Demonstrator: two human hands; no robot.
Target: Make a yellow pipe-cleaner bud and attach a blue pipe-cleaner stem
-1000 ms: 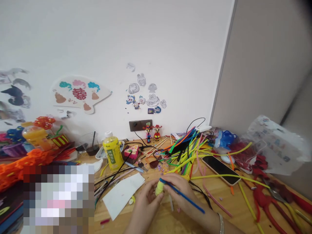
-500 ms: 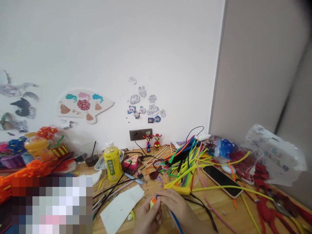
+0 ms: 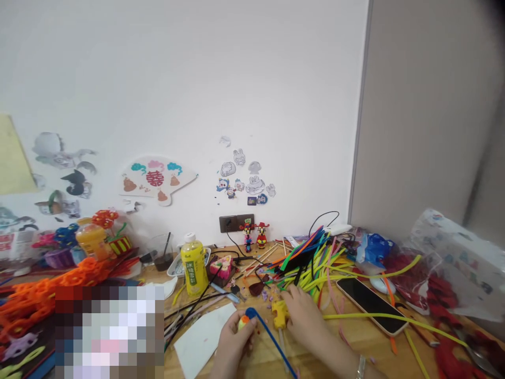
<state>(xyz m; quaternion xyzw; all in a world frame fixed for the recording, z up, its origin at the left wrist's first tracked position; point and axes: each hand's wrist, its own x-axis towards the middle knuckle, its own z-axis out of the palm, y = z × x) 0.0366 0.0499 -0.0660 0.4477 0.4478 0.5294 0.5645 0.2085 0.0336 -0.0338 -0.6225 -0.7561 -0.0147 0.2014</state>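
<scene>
My left hand (image 3: 232, 342) is closed around a small yellow-and-orange pipe-cleaner piece (image 3: 242, 321) with a blue pipe cleaner (image 3: 268, 337) coiled at its top and trailing toward me. My right hand (image 3: 305, 318) reaches forward over the wooden desk (image 3: 355, 337), its fingers resting on a yellow glue gun (image 3: 280, 313) that lies beside the pile of coloured pipe cleaners (image 3: 311, 258). How firmly the right hand grips the gun is unclear.
A phone (image 3: 371, 302) lies right of the pile. A yellow drink bottle (image 3: 194, 266), white paper (image 3: 205, 337), black cables, two figurines (image 3: 254, 236) and a wall socket stand behind. Orange and red craft pieces crowd the left and right edges.
My right hand has let go of the blue pipe cleaner and moved forward to the yellow glue gun. My left hand keeps the small piece. The view has tilted upward and shifted.
</scene>
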